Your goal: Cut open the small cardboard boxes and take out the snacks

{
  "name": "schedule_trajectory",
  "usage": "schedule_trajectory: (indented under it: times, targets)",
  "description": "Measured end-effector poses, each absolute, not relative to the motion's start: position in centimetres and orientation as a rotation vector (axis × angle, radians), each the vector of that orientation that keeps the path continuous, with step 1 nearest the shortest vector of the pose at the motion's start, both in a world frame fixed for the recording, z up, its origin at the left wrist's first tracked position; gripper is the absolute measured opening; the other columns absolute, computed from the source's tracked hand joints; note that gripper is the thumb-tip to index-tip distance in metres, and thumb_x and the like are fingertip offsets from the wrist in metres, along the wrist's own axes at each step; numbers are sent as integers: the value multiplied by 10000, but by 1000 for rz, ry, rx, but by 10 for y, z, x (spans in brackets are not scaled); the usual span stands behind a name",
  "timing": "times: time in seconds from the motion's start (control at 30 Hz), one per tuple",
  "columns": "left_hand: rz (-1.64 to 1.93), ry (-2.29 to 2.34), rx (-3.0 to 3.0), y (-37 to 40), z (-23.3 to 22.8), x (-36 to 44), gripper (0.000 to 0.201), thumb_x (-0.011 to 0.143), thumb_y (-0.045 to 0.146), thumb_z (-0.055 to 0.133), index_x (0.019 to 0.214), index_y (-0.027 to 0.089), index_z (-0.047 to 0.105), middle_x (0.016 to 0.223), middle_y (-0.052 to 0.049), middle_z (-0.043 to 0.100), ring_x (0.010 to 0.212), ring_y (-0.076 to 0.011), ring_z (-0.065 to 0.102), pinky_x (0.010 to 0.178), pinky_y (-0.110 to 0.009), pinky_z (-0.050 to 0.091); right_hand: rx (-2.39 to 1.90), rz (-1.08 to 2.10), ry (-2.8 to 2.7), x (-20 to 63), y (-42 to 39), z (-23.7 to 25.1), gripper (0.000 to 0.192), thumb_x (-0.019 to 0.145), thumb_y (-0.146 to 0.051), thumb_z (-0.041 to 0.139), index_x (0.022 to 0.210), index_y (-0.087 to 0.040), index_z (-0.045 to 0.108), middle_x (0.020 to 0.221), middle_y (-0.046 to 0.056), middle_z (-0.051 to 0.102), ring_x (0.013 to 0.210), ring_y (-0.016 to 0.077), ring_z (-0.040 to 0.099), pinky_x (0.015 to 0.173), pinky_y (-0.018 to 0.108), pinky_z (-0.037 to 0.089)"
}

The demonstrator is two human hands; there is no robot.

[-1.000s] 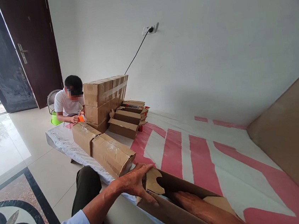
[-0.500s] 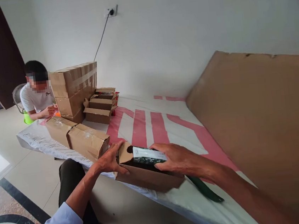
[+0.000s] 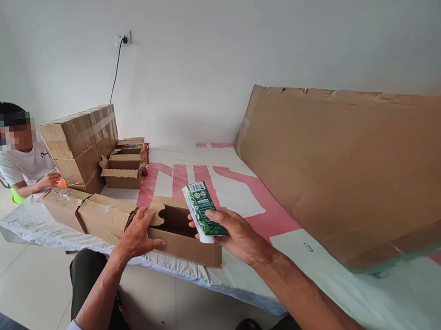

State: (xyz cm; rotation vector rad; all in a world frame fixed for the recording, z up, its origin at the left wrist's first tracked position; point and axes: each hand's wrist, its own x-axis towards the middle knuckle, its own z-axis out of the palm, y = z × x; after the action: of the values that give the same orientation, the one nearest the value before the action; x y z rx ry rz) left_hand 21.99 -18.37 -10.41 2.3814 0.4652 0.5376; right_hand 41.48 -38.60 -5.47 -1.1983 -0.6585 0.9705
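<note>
My right hand [image 3: 238, 234] grips a green printed squeeze tube [image 3: 205, 211] with a white cap pointing down, a barcode showing at its upper end. The tube is above the right part of a long open cardboard box [image 3: 190, 249], whose dark inside is partly hidden by the tube and hand. At the box's left end my left hand [image 3: 139, 234] is closed on the end wall, fingers by the notched flap and thumb over the near side.
Left of my left hand lie taped cardboard boxes [image 3: 103, 214] in a row. Behind them rise stacked cartons [image 3: 78, 140] and open boxes [image 3: 123, 178]. Another person [image 3: 26, 159] sits at the far left. A big cardboard sheet [image 3: 343, 173] leans on the wall at right.
My right hand has lifted out of the box with the green tube and turned it upright. My left hand stays on the box's end. The view has shifted to the right.
</note>
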Motion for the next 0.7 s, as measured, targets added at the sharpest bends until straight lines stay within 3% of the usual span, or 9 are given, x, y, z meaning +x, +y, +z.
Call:
schedule_trajectory:
  times: [0.1,0.17,0.3,0.37,0.43,0.5,0.57,0.63,0.7]
  targets:
    - [728,471,2327,-191,-92,228,726,772,330,873,1452,228,642,1615,-176,495,1496,-400,491,1253,-592,408,-1100,1011,-640,406,-383,-58,497,728,-592,888,1065,-233,815,1192,124,804,1078,321,744,791,401,638]
    - [804,434,2197,-196,-83,237,586,888,378,772,1435,203,654,1539,-181,581,1409,-363,578,1182,-551,485,-1055,1027,-636,402,-380,-62,469,750,-557,875,1096,-245,820,1211,115,805,1136,332,738,825,409,639]
    - [717,330,1803,-203,-60,257,647,994,559,624,1523,187,593,1444,-175,663,1073,-269,718,808,-370,617,-1011,1062,-668,396,-372,-69,449,768,-532,863,1116,-251,818,1186,114,812,1132,348,746,784,411,637]
    - [685,283,1708,-202,-50,266,679,981,605,636,1529,207,604,1381,-142,695,936,-214,709,701,-300,583,-1013,1095,-723,396,-368,-67,436,772,-531,866,1095,-241,822,1145,115,817,1076,333,759,742,389,628]
    - [644,259,1701,-200,-43,271,648,946,606,691,1465,218,674,1181,-89,745,817,-169,668,649,-261,548,-1028,1133,-805,399,-368,-63,427,781,-521,875,1086,-227,824,1123,112,819,1020,306,767,721,358,615]
    - [599,270,1679,-198,-41,273,602,907,586,744,1372,204,737,977,-47,727,747,-148,632,622,-243,529,-1040,1157,-845,404,-369,-60,447,792,-532,881,1113,-228,819,1120,107,818,967,287,771,668,331,595]
    - [605,317,1561,-199,-45,273,583,868,575,782,1293,177,759,918,-38,697,744,-151,637,610,-240,536,-1020,1135,-801,409,-370,-61,470,812,-576,865,1149,-253,808,1147,99,811,950,284,772,648,336,594]
    - [648,376,1356,-204,-53,274,566,826,571,814,1216,166,746,968,-54,692,798,-169,669,633,-256,574,-950,1060,-719,414,-368,-67,452,824,-622,846,1113,-278,799,1156,87,804,978,284,764,748,391,632]
    - [662,399,1174,-213,-61,276,543,767,573,862,1091,166,708,977,-58,682,833,-182,686,662,-282,608,-874,948,-665,414,-362,-75,410,809,-612,866,1050,-291,782,1126,65,794,1027,273,743,943,455,625]
